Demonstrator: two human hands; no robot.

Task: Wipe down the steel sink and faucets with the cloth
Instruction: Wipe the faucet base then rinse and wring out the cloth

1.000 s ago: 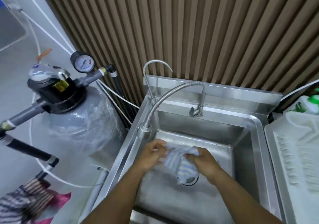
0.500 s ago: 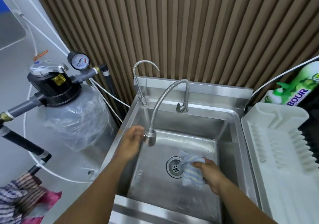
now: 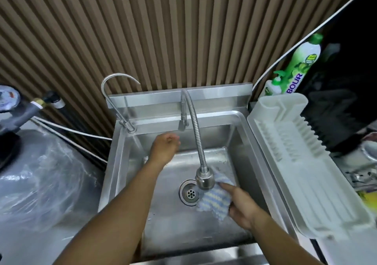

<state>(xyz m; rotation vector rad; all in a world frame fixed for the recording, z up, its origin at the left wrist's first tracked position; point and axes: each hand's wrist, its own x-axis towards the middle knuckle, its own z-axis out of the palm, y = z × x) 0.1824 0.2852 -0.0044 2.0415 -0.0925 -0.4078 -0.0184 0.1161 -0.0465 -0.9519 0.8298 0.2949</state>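
While a plastic-wrapped tank [image 3: 40,175] sits at the far left, the thin gooseneck faucet [image 3: 114,93] rises at the steel sink's [image 3: 120,162] back-left corner. The left hand [image 3: 163,148] hovers above the basin, fingers loosely curled, holding nothing. The flexible faucet [image 3: 195,134] arcs down over the drain [image 3: 189,192]. Right of the drain, the right hand [image 3: 240,205] grips the striped cloth [image 3: 216,200] against the basin floor, beside a white dish rack [image 3: 306,162].

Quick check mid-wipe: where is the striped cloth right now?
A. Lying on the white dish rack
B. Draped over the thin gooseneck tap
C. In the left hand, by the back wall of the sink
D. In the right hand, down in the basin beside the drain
D: the right hand grips the striped cloth in the sink, just right of the drain; the left hand is empty.
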